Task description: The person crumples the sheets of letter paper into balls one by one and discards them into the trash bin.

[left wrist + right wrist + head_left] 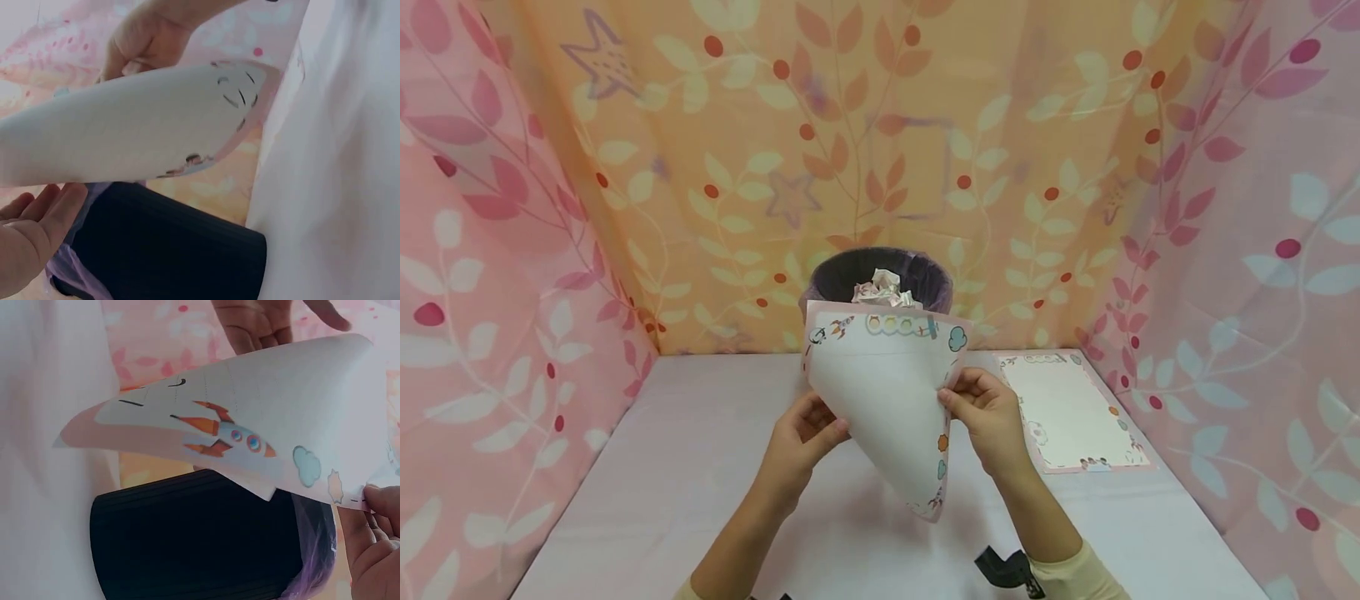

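Observation:
A sheet of paper (887,375), white with a pink border printed with rockets and clouds, is held up over the table and curves toward its lower corner. My right hand (988,417) pinches its right edge between thumb and fingers; the right wrist view shows the thumb (380,501) on the border. At the left edge, my left hand (801,442) has its fingers (65,209) against the sheet, while its thumb stands apart from it. Just behind the sheet is a black bin (917,275) with crumpled paper (883,287) in it.
A second printed sheet (1075,412) lies flat on the white table (700,467) at the right. A purple bag (315,550) lines the bin. Patterned curtains (850,150) close off the back and both sides.

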The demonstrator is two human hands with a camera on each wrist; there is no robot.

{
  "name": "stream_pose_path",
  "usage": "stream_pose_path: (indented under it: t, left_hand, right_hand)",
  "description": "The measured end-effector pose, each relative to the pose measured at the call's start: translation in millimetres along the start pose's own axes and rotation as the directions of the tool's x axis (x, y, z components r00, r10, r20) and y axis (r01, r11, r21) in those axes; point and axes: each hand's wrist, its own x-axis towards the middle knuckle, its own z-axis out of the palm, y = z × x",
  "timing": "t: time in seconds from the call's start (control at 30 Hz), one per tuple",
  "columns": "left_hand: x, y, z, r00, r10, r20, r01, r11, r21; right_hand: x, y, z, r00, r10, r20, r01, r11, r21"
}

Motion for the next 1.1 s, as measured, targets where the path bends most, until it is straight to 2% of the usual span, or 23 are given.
stream_pose_path:
  t: [0.17,0.37,0.43,0.5,0.57,0.6,0.7,0.8,0.83,0.9,0.97,1.0,1.07,1.1]
  left_hand:
    - [-0.5,0.9,8.6,0.991,-0.075,-0.11,0.074,0.997,-0.014]
    - [0.5,-1.1,10.9,0.969,-0.02,-0.245,0.009,0.999,-0.044]
    - [1.1,-1.7,10.6,0.958,-0.001,-0.287,-0.013,0.999,-0.05]
    - [2.1,-2.1,10.7,0.942,0.011,-0.335,-0.029,0.999,-0.046]
    - [3.1,-2.5,10.8,0.927,0.021,-0.375,-0.04,0.998,-0.043]
    - [3.5,-2.5,11.0,0.92,0.024,-0.392,-0.043,0.998,-0.039]
    - [3.4,-2.2,11.6,0.907,0.022,-0.421,-0.045,0.998,-0.043]
    - [2.7,-2.3,12.5,0.906,0.011,-0.422,-0.04,0.997,-0.059]
    - [2.5,-2.5,12.8,0.908,0.009,-0.419,-0.041,0.997,-0.068]
    - [1.9,-2.4,13.6,0.914,0.006,-0.405,-0.044,0.995,-0.085]
    - [0.7,-1.1,14.5,0.923,-0.002,-0.384,-0.045,0.993,-0.112]
    - [-0.2,0.0,15.0,0.927,-0.007,-0.374,-0.04,0.992,-0.119]
    - [-2.1,2.2,15.5,0.938,-0.019,-0.345,-0.03,0.991,-0.134]
    - [-3.0,3.4,15.6,0.945,-0.021,-0.327,-0.027,0.99,-0.141]
  right_hand:
    - [-2.4,2.2,2.8,1.0,-0.005,0.011,0.005,1.0,-0.015]
    - [-3.7,3.0,1.6,0.999,-0.043,-0.004,0.042,0.997,-0.061]
    - [-4.7,1.9,3.3,0.996,-0.092,-0.017,0.09,0.992,-0.084]
    - [-6.2,1.2,5.8,0.983,-0.184,-0.031,0.178,0.974,-0.14]
    - [-7.4,0.3,8.9,0.949,-0.313,-0.028,0.299,0.927,-0.226]
    - [-8.0,-0.2,10.4,0.924,-0.381,-0.018,0.361,0.887,-0.289]
    - [-9.5,-1.3,14.3,0.833,-0.55,0.066,0.511,0.717,-0.473]
    - [-10.8,-2.7,17.8,0.752,-0.636,0.171,0.595,0.545,-0.591]
    - [-10.9,-3.0,18.7,0.729,-0.654,0.204,0.618,0.5,-0.607]
    - [-11.0,-3.8,20.2,0.687,-0.68,0.256,0.658,0.432,-0.618]
    - [-11.6,-5.0,21.3,0.659,-0.693,0.293,0.681,0.382,-0.625]
    - [-12.2,-5.9,21.6,0.655,-0.688,0.313,0.689,0.373,-0.621]
    - [-14.3,-8.3,21.8,0.672,-0.652,0.352,0.693,0.386,-0.609]
    - [-15.8,-9.6,21.6,0.692,-0.621,0.37,0.687,0.406,-0.603]
